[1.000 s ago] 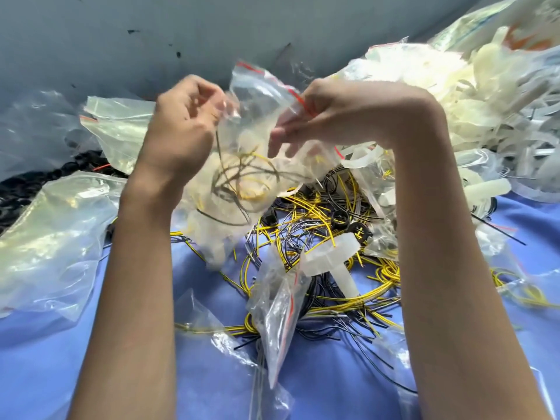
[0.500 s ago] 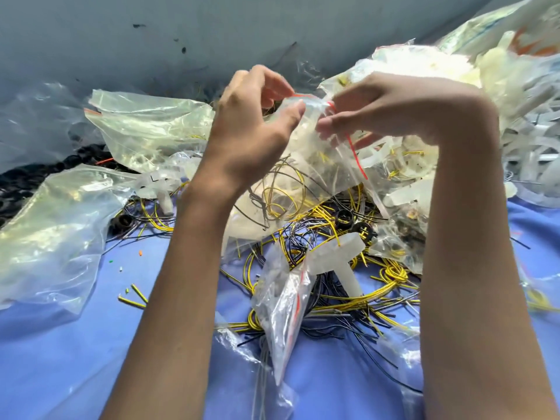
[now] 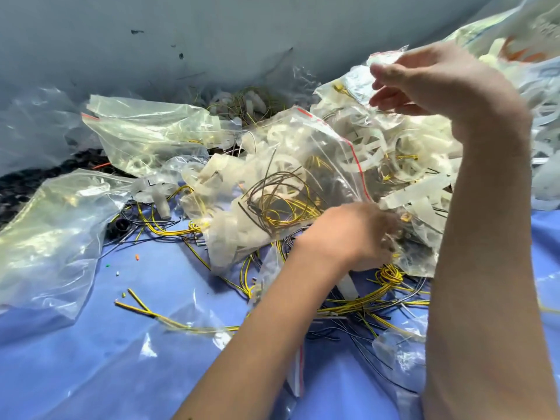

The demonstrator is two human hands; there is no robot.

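Blue cloth (image 3: 115,362) beneath the wire-filled bag (image 3: 303,177) meets a grey wall (image 3: 242,28).

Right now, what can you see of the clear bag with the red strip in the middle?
The clear bag is a zip pouch with a red strip at its mouth, stuffed with whitish parts and coiled yellow and dark wires. It lies slumped on the pile. The left hand meets its lower corner; the grip is blurred.

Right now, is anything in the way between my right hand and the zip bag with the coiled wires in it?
Nothing visible. The right hand hangs in open air above and right of the zip bag; the left hand is at the bag's lower right corner, off that path.
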